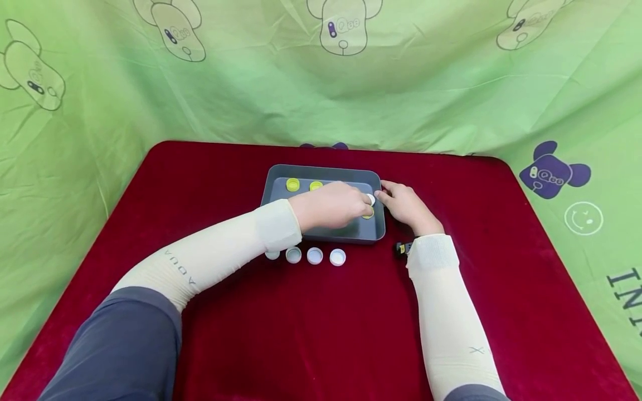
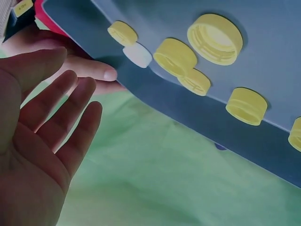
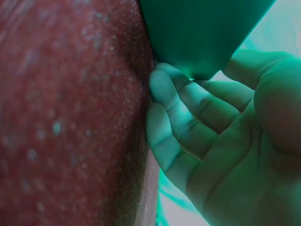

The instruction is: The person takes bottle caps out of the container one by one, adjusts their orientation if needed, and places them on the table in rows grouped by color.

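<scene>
Across the red worktop (image 1: 311,328) in the head view, a row of pale caps (image 1: 315,256) lies just nearside of a gray tray (image 1: 341,241); over the tray's right end the left hand (image 1: 331,205) reaches toward a white cap (image 1: 371,199) among yellow caps (image 1: 293,184). The left wrist view shows that hand loosely spread, apparently holding nothing. The right wrist view has the right hand (image 3: 211,122) bent about the tray's edge. Probably the white cap is being picked out; next calls for pinching and lifting it.
</scene>
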The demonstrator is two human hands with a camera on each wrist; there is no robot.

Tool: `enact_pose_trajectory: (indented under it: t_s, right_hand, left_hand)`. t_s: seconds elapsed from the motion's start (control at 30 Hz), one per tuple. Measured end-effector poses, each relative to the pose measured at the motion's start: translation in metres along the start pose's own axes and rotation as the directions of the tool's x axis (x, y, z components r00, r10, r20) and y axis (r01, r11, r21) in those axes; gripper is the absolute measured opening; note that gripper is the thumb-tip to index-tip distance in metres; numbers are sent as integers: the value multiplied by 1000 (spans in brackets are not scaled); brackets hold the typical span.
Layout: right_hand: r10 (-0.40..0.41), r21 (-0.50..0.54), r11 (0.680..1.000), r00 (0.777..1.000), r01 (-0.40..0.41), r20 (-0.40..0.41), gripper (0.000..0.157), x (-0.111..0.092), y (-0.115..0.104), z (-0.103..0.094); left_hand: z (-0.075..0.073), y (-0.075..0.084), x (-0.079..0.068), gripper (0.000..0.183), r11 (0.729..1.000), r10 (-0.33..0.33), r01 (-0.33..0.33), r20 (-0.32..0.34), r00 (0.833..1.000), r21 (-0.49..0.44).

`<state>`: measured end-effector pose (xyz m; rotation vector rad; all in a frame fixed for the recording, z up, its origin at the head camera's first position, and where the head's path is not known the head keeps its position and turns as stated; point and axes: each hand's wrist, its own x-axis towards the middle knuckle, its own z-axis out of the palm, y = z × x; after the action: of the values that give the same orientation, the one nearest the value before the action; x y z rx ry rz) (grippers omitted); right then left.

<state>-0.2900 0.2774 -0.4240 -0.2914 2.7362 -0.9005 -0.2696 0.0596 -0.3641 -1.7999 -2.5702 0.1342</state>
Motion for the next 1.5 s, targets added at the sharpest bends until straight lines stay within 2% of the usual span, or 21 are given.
enact_pose_trajectory:
  t_s: [0.2, 0.4, 0.7, 1.0, 1.23, 1.5]
  right_hand:
    - [17, -10, 1000, 1000, -17, 4, 55, 2, 0, -5]
    - [0, -24, 1000, 1000, 0, 2, 54, 3, 1, -4]
    - [6, -14, 1000, 1000, -6, 3, 55, 3, 4, -3]
    - [16, -2, 1000, 1000, -16, 19, 55, 4, 3, -2]
    - [14, -11, 1000, 999, -14, 33, 56, 3, 3, 1]
    - [0, -6, 1000, 1000, 0, 16, 55, 2, 4, 2]
  left_hand:
    - [-3, -8, 10, 28, 1000, -25, 26, 39, 999, -11]
    - [0, -8, 12, 30, 1000, -12, 13, 71, 997, -13]
    - [9, -13, 20, 30, 998, -22, 24, 34, 999, -50]
    - [18, -23, 27, 29, 989, -43, 42, -9, 999, -143]
    - [23, -27, 29, 29, 986, -56, 60, 28, 998, -154]
    - [31, -33, 34, 30, 984, -77, 82, 40, 996, -156]
